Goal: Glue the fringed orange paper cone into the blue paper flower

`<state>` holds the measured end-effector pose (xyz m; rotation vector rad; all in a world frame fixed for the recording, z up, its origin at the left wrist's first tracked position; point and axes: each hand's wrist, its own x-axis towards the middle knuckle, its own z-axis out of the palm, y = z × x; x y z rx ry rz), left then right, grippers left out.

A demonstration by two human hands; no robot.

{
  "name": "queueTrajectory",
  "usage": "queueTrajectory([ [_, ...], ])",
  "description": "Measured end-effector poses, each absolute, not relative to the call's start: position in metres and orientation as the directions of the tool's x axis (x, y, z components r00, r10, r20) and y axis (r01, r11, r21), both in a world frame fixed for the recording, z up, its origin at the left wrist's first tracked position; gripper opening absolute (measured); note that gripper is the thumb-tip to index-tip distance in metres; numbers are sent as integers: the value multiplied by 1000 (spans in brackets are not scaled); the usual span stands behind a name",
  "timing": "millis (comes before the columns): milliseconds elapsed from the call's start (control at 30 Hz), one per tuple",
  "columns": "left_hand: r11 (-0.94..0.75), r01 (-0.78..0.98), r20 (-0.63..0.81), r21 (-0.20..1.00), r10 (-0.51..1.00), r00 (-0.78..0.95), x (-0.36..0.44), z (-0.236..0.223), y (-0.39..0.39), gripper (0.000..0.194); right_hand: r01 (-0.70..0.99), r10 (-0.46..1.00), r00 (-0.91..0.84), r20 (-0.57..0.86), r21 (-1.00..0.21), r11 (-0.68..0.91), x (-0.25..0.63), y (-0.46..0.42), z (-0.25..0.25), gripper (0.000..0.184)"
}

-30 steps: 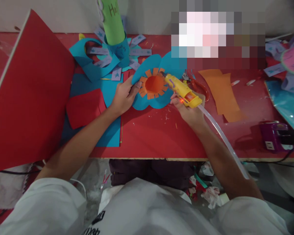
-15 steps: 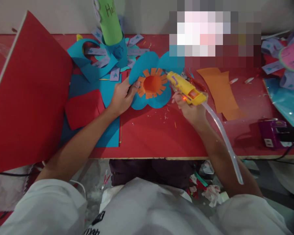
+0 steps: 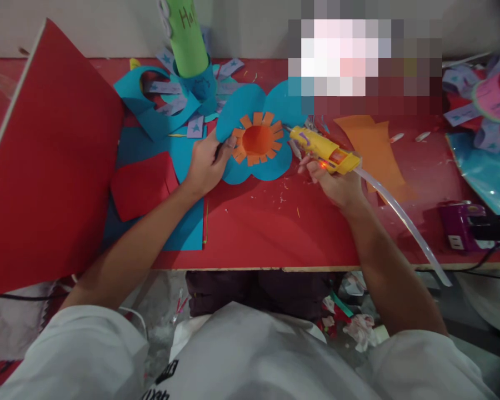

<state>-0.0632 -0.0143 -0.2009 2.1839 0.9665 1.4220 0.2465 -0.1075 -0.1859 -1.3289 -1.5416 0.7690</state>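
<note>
My left hand [image 3: 210,161] is closed on the left edge of a blue paper flower [image 3: 244,108] with rounded petals. At the flower's middle is an orange paper ring [image 3: 258,139] whose fringed tabs spread outward; my left fingertips reach its left tabs. In my right hand [image 3: 337,183] is a yellow hot glue gun [image 3: 323,147], a red light glowing on it. Its nozzle points left toward the ring's right-hand tabs, and I cannot tell whether it touches them. A long clear glue stick [image 3: 404,216] sticks out of its back.
A red board [image 3: 54,166] stands tilted at the left. Red paper [image 3: 141,186] lies on blue sheets. Behind stands a green paper tube [image 3: 187,39] in a blue base. Orange paper strips [image 3: 369,150], a purple box with plugs [image 3: 460,228] and a pink paper piece [image 3: 494,97] are at the right.
My right hand and the glue gun have moved slightly right, and the trailing glue stick has swung right. The flower has shifted and tilted a little in my left hand.
</note>
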Motion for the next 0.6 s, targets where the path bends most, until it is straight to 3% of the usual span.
queueTrajectory([
  [233,-694,349,655,630,716,241,-62,-200,-15,57,316,966,-9,258,-916,247,246,-106,-190,52],
  [433,-680,370,640,633,729,243,-63,-203,-14,58,401,963,27,268,-885,235,243,-103,-192,65],
  [600,-687,363,641,629,723,257,-62,-200,-16,56,460,943,-3,333,-837,297,241,-102,-187,61],
])
